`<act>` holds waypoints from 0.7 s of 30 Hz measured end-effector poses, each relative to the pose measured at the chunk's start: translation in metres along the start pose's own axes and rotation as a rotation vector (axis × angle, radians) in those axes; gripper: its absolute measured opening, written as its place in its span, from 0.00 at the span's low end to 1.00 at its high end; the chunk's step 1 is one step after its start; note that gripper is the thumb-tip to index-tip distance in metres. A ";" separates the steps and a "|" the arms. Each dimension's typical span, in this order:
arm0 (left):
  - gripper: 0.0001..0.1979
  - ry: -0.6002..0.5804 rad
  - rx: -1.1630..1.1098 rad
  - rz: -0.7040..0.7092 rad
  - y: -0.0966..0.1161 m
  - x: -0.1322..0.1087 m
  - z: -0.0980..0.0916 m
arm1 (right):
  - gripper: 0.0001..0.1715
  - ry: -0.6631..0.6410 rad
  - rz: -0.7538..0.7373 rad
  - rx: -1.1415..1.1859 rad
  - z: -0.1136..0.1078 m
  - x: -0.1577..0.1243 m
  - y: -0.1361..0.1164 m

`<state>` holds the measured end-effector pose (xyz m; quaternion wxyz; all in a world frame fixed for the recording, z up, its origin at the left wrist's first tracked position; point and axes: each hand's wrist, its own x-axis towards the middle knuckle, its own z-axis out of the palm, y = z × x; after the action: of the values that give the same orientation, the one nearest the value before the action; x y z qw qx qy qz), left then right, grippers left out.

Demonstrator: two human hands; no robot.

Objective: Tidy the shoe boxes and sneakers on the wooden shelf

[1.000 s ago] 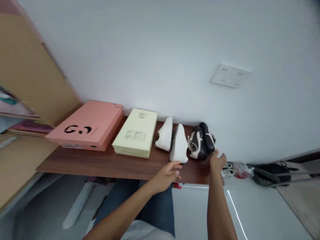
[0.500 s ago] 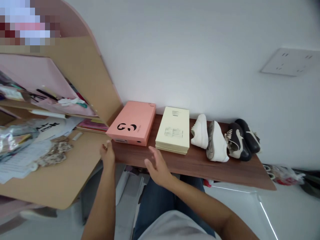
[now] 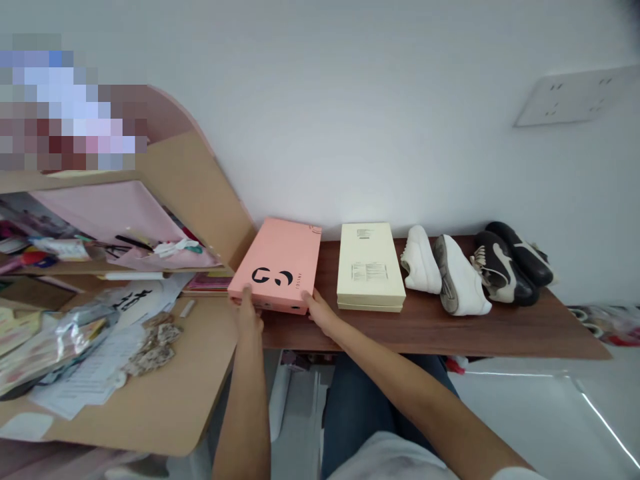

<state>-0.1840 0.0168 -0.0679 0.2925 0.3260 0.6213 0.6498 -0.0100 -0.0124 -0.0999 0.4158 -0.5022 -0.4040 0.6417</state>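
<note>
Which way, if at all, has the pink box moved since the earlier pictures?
Yes: the pink box has come forward toward the front edge of the wooden shelf and slightly away from the cream box, with whose front it now lines up.

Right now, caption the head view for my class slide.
Left hand and right hand hold a pink box beside a pale yellow box and sneakers on a wooden shelf.

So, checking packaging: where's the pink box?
Head view: the pink box sits at the left end of the wooden shelf, between left hand and right hand, beside the pale yellow box.
</note>
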 end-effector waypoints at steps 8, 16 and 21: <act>0.44 0.055 0.250 0.674 0.049 -0.023 0.006 | 0.36 -0.206 0.094 -0.046 -0.021 -0.057 0.025; 0.31 -0.529 0.916 1.430 0.004 -0.041 0.011 | 0.40 -0.261 0.233 -0.042 -0.103 -0.159 0.066; 0.32 -0.788 1.036 1.399 -0.024 -0.042 0.014 | 0.37 -0.167 0.290 -0.021 -0.126 -0.186 0.079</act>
<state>-0.1473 -0.0060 -0.0945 -0.1548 0.9079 0.3528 0.1651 0.1318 -0.2007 -0.1382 0.2785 -0.5044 -0.3670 0.7303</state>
